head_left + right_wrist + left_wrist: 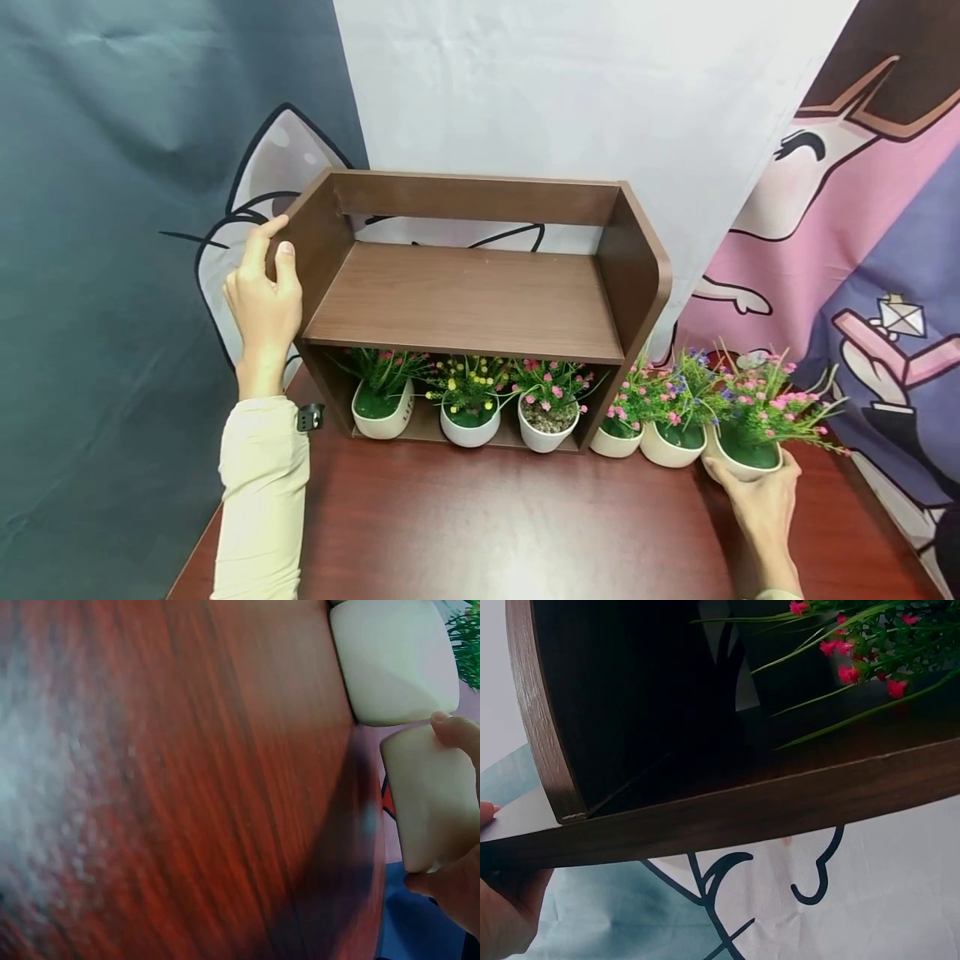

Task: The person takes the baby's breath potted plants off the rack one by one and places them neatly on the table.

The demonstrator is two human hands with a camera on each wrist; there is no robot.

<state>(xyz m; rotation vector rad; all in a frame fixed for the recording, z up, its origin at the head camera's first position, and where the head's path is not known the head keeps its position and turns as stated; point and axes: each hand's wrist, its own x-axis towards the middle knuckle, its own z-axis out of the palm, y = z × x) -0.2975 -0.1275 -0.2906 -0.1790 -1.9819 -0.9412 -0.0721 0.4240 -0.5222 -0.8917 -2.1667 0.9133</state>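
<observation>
Six potted plants (470, 408): three inside one shelf (465, 300), three at its four o'clock. The right hand (763, 500) grips the outermost pot (738, 472); the left hand (264, 304) clasps the shelf's nine-o'clock side.

One piece of lettering can be partly read, in the head view: dark capitals (407, 408) on the outer wall of a cream pot (377, 427). This pot, planted with green leaves and pinkish-red flowers (386, 364), is the leftmost of three on the lower level of a brown shelf unit (465, 300). The letters run sideways, reading upward along the pot's right-hand side. The first two look like "LI"; what follows is too small and too turned away to make out. Neither wrist view shows any readable writing.
</observation>
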